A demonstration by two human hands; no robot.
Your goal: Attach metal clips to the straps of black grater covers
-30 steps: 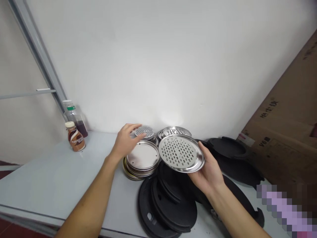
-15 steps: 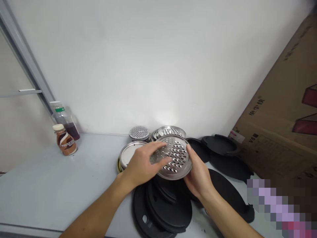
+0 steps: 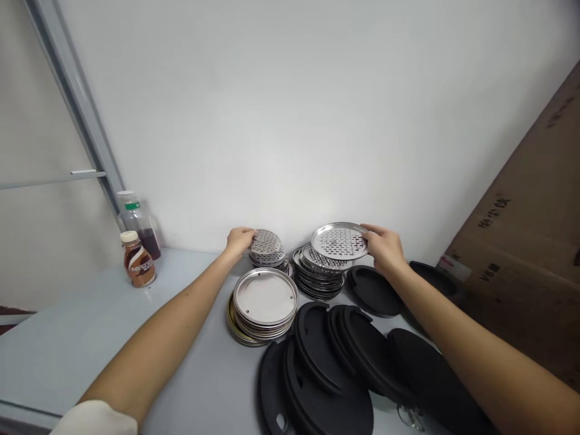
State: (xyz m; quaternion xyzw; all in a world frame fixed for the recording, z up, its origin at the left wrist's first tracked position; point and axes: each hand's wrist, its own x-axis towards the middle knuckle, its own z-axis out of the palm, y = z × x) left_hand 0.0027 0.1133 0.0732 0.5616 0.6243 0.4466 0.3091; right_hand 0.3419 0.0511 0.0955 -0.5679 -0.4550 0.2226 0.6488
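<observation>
My left hand [image 3: 240, 241] pinches the edge of a thin perforated metal grater disc [image 3: 266, 243], which is tilted over a short stack of similar discs [image 3: 272, 264] by the wall. My right hand [image 3: 385, 246] grips the right rim of a round metal grater plate [image 3: 339, 241], held over a taller stack of rimmed grater plates [image 3: 319, 284]. Between my forearms, nearer to me, sits a pile of plain silver metal lids [image 3: 265, 297] with small holes near the rim; a yellowish one shows at its bottom.
Several black round covers [image 3: 328, 402] overlap in front, and more black dishes [image 3: 374, 290] lie at the right. A coffee bottle [image 3: 139, 260] and a clear bottle of dark liquid [image 3: 148, 235] stand at the left. A large cardboard box [image 3: 521, 241] leans at the right; a white wall [image 3: 290, 121] rises behind.
Both hands were together around one grater plate nearer to me. They have moved apart and farther back, left to the disc stack, right with a grater plate to the taller stack.
</observation>
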